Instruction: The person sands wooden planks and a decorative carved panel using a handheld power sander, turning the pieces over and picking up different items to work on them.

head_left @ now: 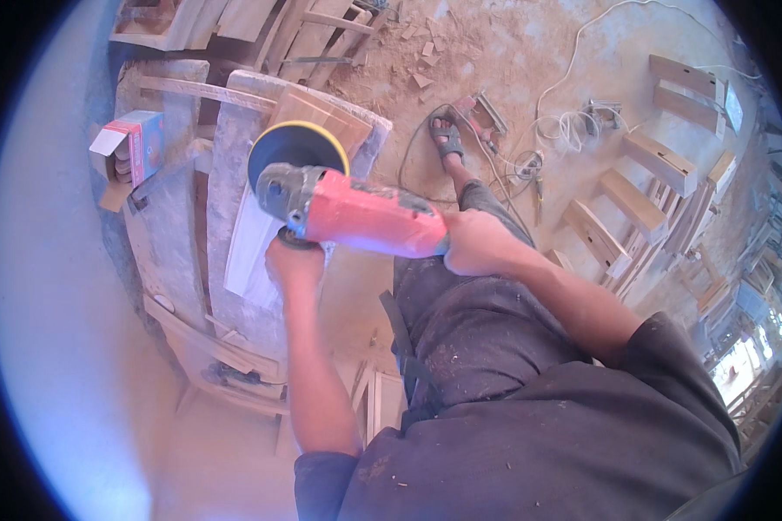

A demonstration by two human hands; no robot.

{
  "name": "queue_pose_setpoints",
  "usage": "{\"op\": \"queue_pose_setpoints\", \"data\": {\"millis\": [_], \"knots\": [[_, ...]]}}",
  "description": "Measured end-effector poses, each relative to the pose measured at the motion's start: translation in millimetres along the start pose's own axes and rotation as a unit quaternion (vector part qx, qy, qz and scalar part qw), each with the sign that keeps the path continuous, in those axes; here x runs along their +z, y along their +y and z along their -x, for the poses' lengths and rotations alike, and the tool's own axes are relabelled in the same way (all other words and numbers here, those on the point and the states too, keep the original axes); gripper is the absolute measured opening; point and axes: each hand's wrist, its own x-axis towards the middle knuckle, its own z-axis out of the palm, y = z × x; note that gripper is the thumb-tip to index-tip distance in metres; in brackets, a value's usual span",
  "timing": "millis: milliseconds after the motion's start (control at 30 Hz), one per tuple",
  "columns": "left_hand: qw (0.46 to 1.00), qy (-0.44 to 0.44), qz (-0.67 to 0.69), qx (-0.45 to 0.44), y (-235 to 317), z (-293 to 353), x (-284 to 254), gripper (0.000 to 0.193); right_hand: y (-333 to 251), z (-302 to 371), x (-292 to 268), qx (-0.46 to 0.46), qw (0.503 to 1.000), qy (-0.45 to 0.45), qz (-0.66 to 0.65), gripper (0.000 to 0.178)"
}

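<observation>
A red angle grinder (369, 213) with a dark grey head spans the space in front of me. It carries a round sanding pad (297, 143) with a yellow rim, tilted above the workbench. My left hand (294, 263) is wrapped round the side handle just below the grinder's head. At the rear end of the body, my right hand (480, 243) grips the tool. Under the pad and head lies a pale wooden board (248, 247), partly hidden by the tool; whether the pad touches it I cannot tell. A brown wooden piece (339, 122) lies beyond the pad.
The worn plank workbench (169, 217) carries an opened cardboard box (139, 152) at its left. Another red power tool (480, 117) rests on the floor by my sandalled foot (446, 135), with cables around it. Wooden frame parts (634, 200) stand at right; wood scraps (426, 56) litter the floor ahead.
</observation>
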Motion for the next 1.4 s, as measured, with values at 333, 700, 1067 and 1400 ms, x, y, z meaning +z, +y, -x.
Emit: {"op": "queue_pose_setpoints", "data": {"millis": [333,700,1067,1400], "knots": [[0.999,-0.018,-0.028,0.011,30,12,7,0.016,32,16,10,0.024,0.999,0.015,-0.026,0.049],[0.998,-0.036,-0.039,0.023,56,22,3,0.016,20,34,-17,0.068,0.996,0.005,-0.062,0.049],[0.999,-0.004,0.025,0.039,20,27,15,0.015,32,23,9,0.041,0.999,-0.013,-0.02,0.055],[0.999,-0.007,0.01,0.03,1,40,24,0.015,40,21,25,0.057,0.997,-0.043,-0.004,0.051]]}}
